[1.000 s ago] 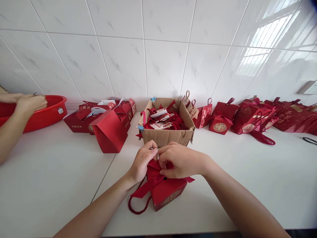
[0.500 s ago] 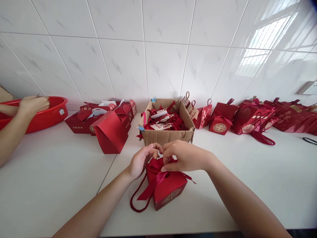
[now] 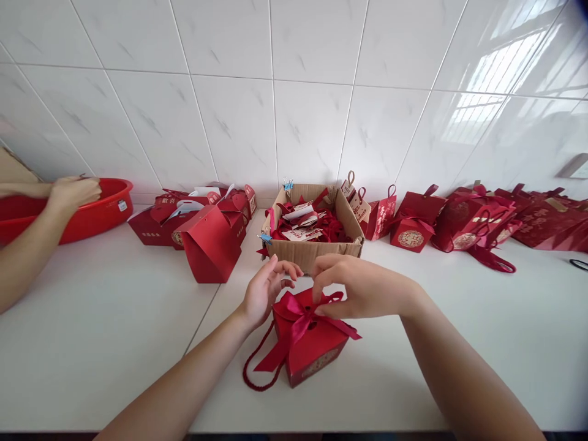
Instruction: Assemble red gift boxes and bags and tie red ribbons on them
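A small red gift box [image 3: 319,361] with a gold round print on its side stands on the white table before me. A shiny crimson ribbon [image 3: 298,324] is tied in a bow on top, with one tail hanging over the left side. A dark red braided cord handle [image 3: 250,373] loops out on the left. My left hand [image 3: 266,294] is open beside the box's far left edge, fingers bent and apart, holding nothing. Over the top, my right hand [image 3: 342,286] has thumb and forefinger closed on the bow's right loop; the fingertips partly cover it.
Behind the box is a cardboard box [image 3: 316,248] full of red ribbons and tags. Red gift boxes [image 3: 211,242] stand left; more boxes and bags [image 3: 411,223] line the wall at right. A co-worker's hand [image 3: 73,195] is over a red basin [image 3: 98,217] at far left.
My left hand has let go of the ribbon and its fingers have spread. My right hand has shifted slightly right, and the bow now shows spread out on the box.
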The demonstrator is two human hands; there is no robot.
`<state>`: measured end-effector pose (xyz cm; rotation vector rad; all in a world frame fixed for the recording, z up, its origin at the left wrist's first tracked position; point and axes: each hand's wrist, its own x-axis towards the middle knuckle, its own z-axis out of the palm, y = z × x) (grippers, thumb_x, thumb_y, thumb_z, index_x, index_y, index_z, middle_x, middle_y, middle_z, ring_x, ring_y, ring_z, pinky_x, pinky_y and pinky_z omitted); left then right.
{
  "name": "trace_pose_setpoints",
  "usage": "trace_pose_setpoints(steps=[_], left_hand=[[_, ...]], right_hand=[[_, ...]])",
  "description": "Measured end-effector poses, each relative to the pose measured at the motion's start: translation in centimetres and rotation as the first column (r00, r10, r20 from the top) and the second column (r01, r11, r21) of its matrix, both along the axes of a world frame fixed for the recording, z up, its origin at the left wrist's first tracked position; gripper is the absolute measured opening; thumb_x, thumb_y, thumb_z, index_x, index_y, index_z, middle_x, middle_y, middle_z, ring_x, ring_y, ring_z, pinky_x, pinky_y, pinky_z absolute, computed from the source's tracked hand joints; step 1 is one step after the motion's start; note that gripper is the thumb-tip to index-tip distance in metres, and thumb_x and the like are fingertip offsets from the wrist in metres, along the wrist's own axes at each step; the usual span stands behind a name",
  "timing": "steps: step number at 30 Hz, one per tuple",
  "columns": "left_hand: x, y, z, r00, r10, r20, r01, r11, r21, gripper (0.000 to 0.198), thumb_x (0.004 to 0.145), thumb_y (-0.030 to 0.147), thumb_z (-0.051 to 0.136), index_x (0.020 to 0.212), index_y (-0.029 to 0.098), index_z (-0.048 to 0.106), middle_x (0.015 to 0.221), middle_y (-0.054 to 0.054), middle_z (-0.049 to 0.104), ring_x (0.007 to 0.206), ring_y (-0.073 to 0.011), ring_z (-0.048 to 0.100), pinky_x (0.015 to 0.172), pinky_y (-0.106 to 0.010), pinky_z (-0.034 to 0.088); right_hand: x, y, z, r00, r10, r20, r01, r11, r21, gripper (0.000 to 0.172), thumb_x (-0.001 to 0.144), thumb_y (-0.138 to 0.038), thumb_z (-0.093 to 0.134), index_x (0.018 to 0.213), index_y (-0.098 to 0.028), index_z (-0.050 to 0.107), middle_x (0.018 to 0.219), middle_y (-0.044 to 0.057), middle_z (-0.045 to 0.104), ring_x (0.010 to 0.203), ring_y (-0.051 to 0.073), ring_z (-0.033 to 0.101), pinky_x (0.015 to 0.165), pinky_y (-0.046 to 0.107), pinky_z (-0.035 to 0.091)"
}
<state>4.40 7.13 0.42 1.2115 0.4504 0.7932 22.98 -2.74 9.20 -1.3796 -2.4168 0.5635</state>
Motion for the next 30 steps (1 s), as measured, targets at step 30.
trace_pose_setpoints(steps=[30], left_hand=[[0.5,1.1,-1.1,0.998,0.028,0.048,-0.023,0.995,-0.095,0.060,0.089,0.063,0.034,0.066,0.016,0.064,0.073,-0.006,0.058,0.073,-0.0193,0.054,0.066,-0.028,0.042]], right_hand=[[-1.4,1.3,-1.1,0.970,0.150,0.191,-0.168,0.982,0.083,0.009,0.072,-0.025,0.072,0.069,-0.016,0.069,0.081,0.003,0.056,0.083,0.017,0.048,0.062,0.026,0.036]])
